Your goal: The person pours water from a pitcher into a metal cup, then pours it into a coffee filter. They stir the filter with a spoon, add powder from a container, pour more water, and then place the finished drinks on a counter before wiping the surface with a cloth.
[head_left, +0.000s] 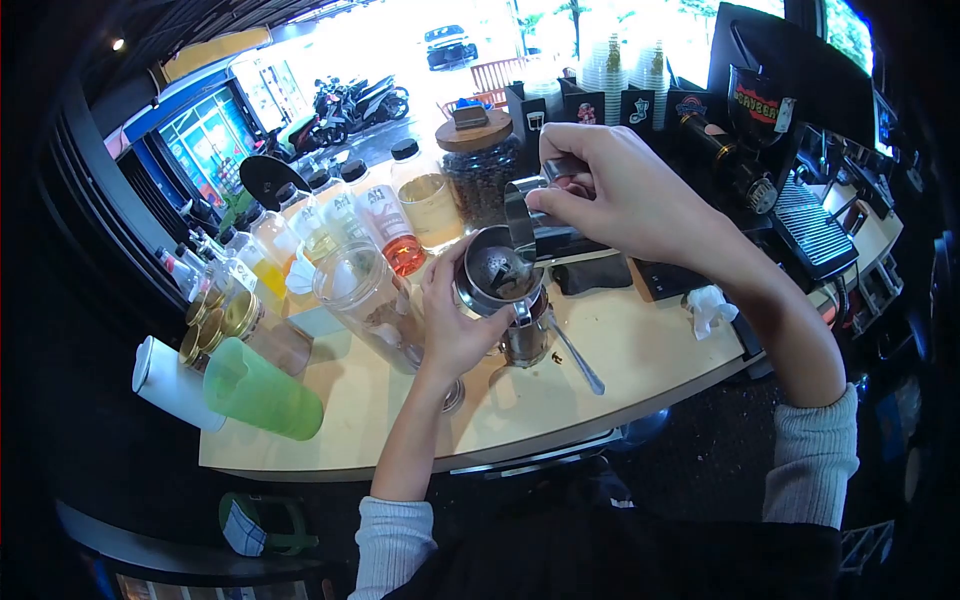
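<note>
My left hand (445, 315) is wrapped round a round stainless steel cup (492, 268) with a small handle facing me. Dark bits and some liquid show inside it. My right hand (610, 185) grips a second steel vessel, a pitcher (520, 215), by its handle and holds it tilted over the cup's rim. What looks like clear liquid runs down between the two. Directly below stands a small container (525, 345) with dark contents, partly covered by the cup. A metal spoon (578, 358) lies beside it on the wooden counter (640, 360).
Left of my hands are a large clear jar (355, 290), a green pitcher (262, 390) and several syrup bottles (385, 215). A wooden-lidded jar of coffee beans (480, 180) stands behind. To the right are a crumpled tissue (710, 310), a dark cloth (592, 274) and a coffee grinder (755, 110).
</note>
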Available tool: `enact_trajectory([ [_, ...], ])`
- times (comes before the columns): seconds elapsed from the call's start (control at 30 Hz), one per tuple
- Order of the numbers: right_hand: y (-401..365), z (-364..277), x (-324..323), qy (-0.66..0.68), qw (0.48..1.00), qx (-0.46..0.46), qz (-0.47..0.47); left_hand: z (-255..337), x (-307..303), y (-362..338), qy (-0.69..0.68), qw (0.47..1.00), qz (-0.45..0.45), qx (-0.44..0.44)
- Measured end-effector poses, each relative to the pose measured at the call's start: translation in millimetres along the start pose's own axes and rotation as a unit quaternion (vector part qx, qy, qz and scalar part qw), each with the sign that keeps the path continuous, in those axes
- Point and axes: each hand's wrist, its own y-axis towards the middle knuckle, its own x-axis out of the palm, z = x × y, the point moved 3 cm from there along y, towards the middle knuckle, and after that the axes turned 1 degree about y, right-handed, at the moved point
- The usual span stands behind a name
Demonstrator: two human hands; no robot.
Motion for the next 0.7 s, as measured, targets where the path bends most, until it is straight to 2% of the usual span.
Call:
enact_trajectory([
  [0.07, 2, -1, -2, 0.000, 1.000, 0.000, 0.003, 2, -2, 6, -0.055, 0.998, -0.001, 0.017],
  [0.2, 6, 3, -1, -0.020, 0.998, -0.045, 0.039, 10, -8, 17, -0.040, 0.999, -0.022, 0.025],
  [0.27, 6, 3, -1, -0.017, 0.996, -0.072, 0.058, 12, -9, 19, -0.117, 0.990, -0.064, -0.043],
  [0.37, 7, -2, -3, -0.026, 0.995, -0.073, 0.059, 16, -10, 21, -0.108, 0.990, -0.072, -0.054],
  [0.47, 7, -4, -4, -0.045, 0.998, -0.035, 0.019, 15, -10, 23, -0.108, 0.991, -0.074, -0.030],
  [0.53, 8, 1, 0, -0.038, 0.995, -0.075, 0.051, 14, -10, 23, -0.099, 0.992, -0.075, -0.030],
  [0.7, 6, 2, -3, -0.036, 0.995, -0.076, 0.045, 10, -11, 23, -0.090, 0.992, -0.077, -0.033],
])
